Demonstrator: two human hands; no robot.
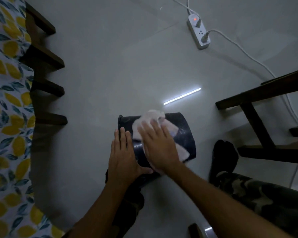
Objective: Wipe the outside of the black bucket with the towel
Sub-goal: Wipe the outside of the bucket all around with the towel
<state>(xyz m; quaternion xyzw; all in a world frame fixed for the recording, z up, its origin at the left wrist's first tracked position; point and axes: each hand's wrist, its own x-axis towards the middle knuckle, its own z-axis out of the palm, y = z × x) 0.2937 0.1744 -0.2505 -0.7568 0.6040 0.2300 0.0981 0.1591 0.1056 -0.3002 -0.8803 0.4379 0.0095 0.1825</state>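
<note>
The black bucket (185, 134) lies on its side on the grey floor, low in the middle of the head view. A white towel (150, 121) is spread over its upper side. My right hand (159, 145) lies flat on the towel, fingers spread, pressing it against the bucket's wall. My left hand (123, 157) rests flat on the bucket's left side with fingers straight, steadying it. Part of the bucket and its near end are hidden under both hands.
A bed with a lemon-print sheet (5, 100) and dark wooden slats (46, 90) runs along the left. A dark wooden chair frame (258, 117) stands at right. A white power strip (198, 31) with cables lies far back. My camouflage-clad leg and dark sock (224, 157) are at right.
</note>
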